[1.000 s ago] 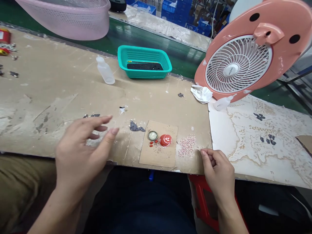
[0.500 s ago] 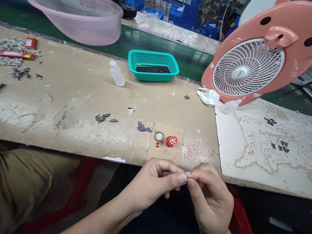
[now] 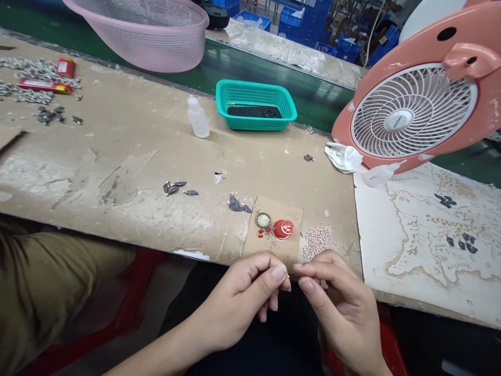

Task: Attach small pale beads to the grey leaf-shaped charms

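Hands: left hand (image 3: 242, 298) and right hand (image 3: 338, 300) raised just off the workbench (image 3: 117, 219), fingers curled, neither clenched, fingertips nearly meeting.
Held item: pale speck (image 3: 288, 275) at the fingertips, over the near edge of the card; too small to tell whether either hand grips it.
Step in hand: apparently close fingertip work on that speck.
Next move: calls for a steady, delicate pinch.
Card: kraft card (image 3: 254, 245) on the bench, bearing a crimped bottle cap (image 3: 263, 220) and a red plastic cap (image 3: 284, 228).
Right of card: pink-and-white beads (image 3: 317, 241) scattered on the bench.
Far side: teal basket (image 3: 256, 122), pink desk fan (image 3: 410, 109).
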`<state>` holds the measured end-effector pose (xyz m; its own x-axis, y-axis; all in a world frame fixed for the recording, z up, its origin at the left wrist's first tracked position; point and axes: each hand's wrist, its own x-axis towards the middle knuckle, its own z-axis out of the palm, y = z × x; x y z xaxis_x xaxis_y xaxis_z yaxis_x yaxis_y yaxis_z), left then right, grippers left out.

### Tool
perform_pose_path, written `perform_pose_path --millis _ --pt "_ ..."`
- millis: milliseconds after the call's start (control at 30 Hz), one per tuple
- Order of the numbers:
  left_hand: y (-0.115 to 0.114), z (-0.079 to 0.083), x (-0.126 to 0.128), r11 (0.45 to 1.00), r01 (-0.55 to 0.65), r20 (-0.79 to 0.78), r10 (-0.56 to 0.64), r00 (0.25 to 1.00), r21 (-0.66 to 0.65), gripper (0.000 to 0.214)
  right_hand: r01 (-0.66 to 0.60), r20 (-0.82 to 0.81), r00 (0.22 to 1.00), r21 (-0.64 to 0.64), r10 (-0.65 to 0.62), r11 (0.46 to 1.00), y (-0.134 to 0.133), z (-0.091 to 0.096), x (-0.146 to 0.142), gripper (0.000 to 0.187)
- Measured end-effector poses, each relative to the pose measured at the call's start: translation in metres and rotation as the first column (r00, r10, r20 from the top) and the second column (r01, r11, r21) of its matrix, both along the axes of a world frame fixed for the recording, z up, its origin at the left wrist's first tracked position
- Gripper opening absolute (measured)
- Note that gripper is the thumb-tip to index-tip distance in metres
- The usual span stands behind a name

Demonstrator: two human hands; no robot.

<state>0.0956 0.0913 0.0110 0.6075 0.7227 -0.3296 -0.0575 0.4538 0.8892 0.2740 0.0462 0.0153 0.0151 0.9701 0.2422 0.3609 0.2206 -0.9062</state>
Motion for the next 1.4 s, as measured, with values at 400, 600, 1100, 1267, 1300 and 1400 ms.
perform_pose_path --millis 400,600,1100,1267,1300,1400 --pt "0.002 0.005 -0.004 0.926 0.001 -0.166 0.067 0.984 0.378 0.032 -0.059 0.103 0.993 -0.038 0.063 0.998 0.009 0.009 -0.007 0.01" --pt "0.031 -0.003 -0.024 0.708 0.073 -0.384 0.29 0.876 0.702 0.023 0.068 0.156 0.986 -0.012 -0.065 0.998 0.017 0.006 -0.002 0.013" --pt "0.078 -0.021 -0.053 0.534 0.459 -0.7 0.605 0.381 0.71 0.013 0.044 0.493 0.869 -0.008 -0.034 0.999 0.054 -0.001 0.015 0.011" --pt "0.078 -0.023 -0.056 0.512 0.456 -0.683 0.598 0.418 0.728 0.009 0.008 0.587 0.81 -0.011 0.0 1.0 0.06 0.002 0.015 0.013" --pt "0.078 -0.023 -0.057 0.505 0.468 -0.685 0.593 0.423 0.725 0.008 0.0 0.606 0.795 -0.009 0.005 1.0 0.061 0.002 0.015 0.013" --pt "0.078 -0.024 -0.059 0.452 0.537 -0.691 0.582 0.427 0.712 0.007 -0.025 0.653 0.757 -0.001 0.02 1.0 0.063 0.002 0.016 0.014"
